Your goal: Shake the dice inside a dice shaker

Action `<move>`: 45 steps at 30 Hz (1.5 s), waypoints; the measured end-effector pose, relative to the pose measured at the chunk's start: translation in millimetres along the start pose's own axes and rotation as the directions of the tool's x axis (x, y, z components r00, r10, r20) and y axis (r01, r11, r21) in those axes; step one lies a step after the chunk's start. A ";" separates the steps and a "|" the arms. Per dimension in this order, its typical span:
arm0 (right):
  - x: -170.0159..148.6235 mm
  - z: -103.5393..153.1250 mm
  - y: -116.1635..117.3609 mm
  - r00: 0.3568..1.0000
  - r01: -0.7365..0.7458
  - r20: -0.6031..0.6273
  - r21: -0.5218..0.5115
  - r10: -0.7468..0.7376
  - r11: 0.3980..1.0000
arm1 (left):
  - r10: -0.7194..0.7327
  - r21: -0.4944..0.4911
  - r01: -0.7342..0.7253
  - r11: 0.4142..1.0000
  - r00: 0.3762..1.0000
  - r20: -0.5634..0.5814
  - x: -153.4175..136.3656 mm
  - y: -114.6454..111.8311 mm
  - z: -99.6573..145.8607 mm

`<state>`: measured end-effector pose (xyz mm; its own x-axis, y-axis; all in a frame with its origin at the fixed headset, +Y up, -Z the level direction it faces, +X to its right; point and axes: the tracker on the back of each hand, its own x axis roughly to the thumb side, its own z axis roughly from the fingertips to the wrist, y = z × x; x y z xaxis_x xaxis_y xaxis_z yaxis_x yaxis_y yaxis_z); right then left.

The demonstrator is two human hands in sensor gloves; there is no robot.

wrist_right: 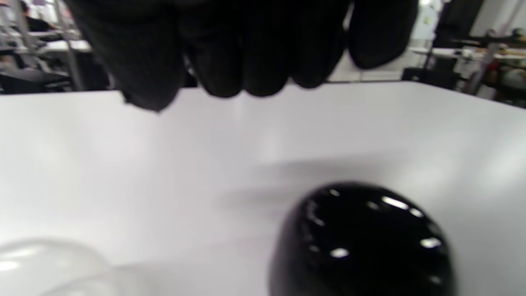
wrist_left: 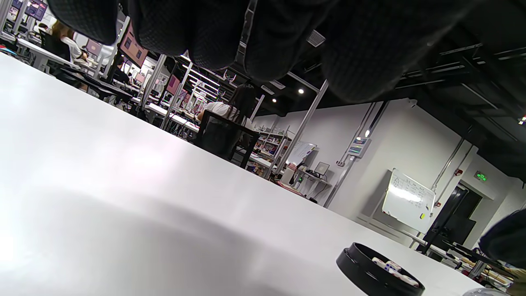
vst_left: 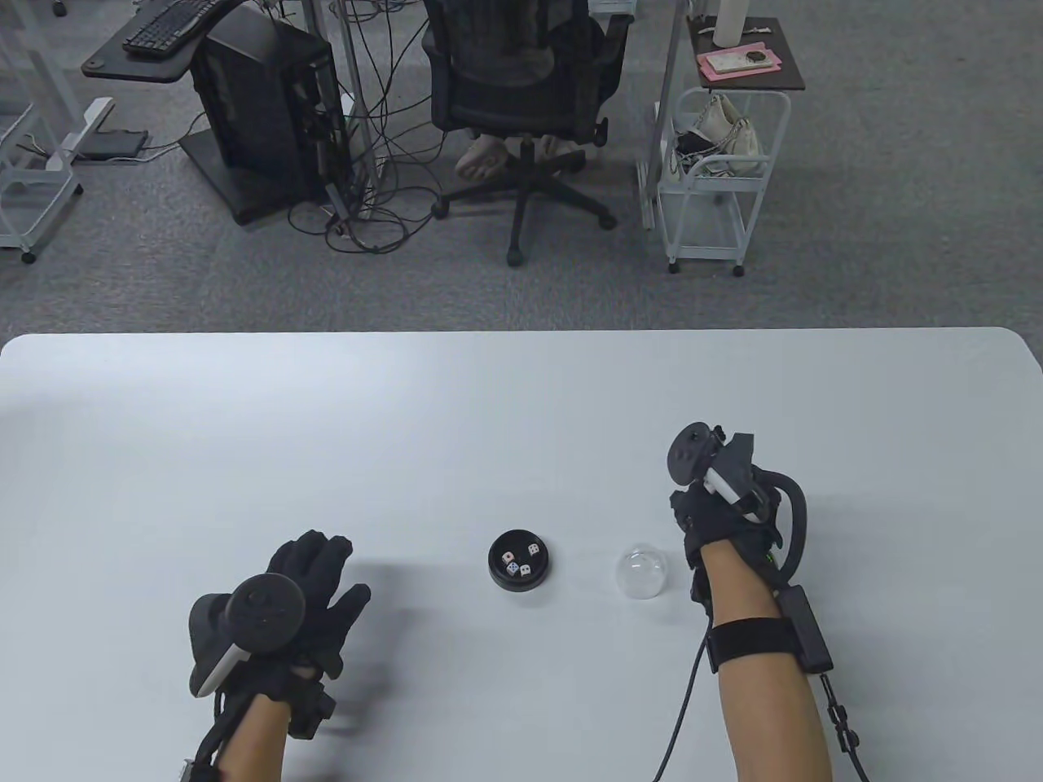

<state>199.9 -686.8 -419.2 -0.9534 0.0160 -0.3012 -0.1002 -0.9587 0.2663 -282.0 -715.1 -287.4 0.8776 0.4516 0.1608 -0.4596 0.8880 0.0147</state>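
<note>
Left hand (vst_left: 314,590) nearest me, fingers spread loosely, holding nothing. Farther in, mid-table, the black dice tray (vst_left: 521,563) sits open with dice (vst_left: 519,561) inside. Clear dome lid (vst_left: 642,573) stands just right of it, apart. Right hand (vst_left: 717,521) is just beside the dome, fingers hidden under the tracker; grip unclear, nothing visibly held. Right hand is nearer the lid; likely it caps the tray.

Gloved fingers (wrist_left: 361,53) above table (wrist_left: 123,172), dice tray (wrist_left: 370,273)
</note>
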 end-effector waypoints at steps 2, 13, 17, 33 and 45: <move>-11.3 -8.7 4.9 0.998 0.007 -0.064 0.012 -0.006 1.000 | -0.003 -0.001 0.003 1.000 1.000 -0.002 0.2 -0.4 -0.2; -30.8 -41.4 31.0 0.927 -0.096 -0.321 0.304 0.196 0.948 | -0.009 -0.015 0.009 1.000 1.000 -0.018 0.2 -1.3 -0.9; -27.5 -46.5 39.1 0.929 -0.070 -0.318 0.355 0.191 0.932 | -0.015 -0.021 0.015 1.000 1.000 -0.017 1.0 -1.8 -1.5; -15.0 -42.8 41.9 0.914 -0.129 -0.317 0.364 0.253 0.922 | -0.013 -0.021 0.013 1.000 1.000 -0.022 -0.3 -1.7 -2.4; -1.9 -37.5 36.4 0.949 -0.154 -0.221 0.301 0.226 0.941 | -0.013 -0.026 0.012 1.000 1.000 -0.027 -1.5 -2.1 -2.4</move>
<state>208.7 -732.4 -443.2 -0.8643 -0.2647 -0.4277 -0.0327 -0.8189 0.5730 -282.1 -717.4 -290.1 0.8868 0.4424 0.1338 -0.4453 0.8953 -0.0090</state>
